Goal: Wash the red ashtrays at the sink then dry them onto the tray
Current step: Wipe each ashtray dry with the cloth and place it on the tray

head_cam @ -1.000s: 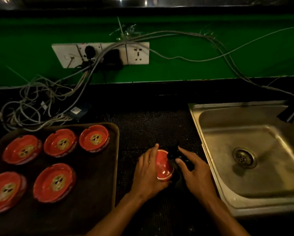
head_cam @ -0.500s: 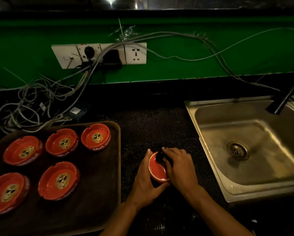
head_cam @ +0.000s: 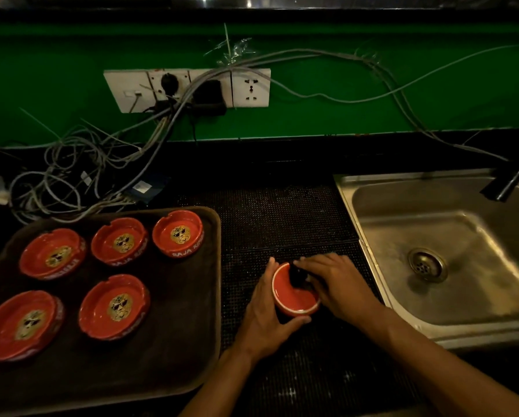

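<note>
The left hand [head_cam: 264, 317] grips a red ashtray [head_cam: 294, 296] from its left and near side, fingers and thumb curled round the wall, holding it tilted over the black mat [head_cam: 282, 218] between tray and sink. The right hand [head_cam: 336, 281] presses a dark cloth or sponge [head_cam: 300, 276] into the ashtray's bowl; its fingers curve over the dark wad and appear to pinch it, though the low light hides the exact contact.

Status, as judged: this ashtray is in the wiping or drying step and has not yet been set down.

To the left, the brown tray [head_cam: 192, 341] carries five red ashtrays: three in the far row [head_cam: 118, 240] and two in the near row [head_cam: 113, 307], all upright and apart from one another. These appear finished. The tray has bare room at its near right for the sixth.

To the right, the steel sink [head_cam: 402, 206] shows no ashtrays in its basin. None left to wash are visible.
</note>
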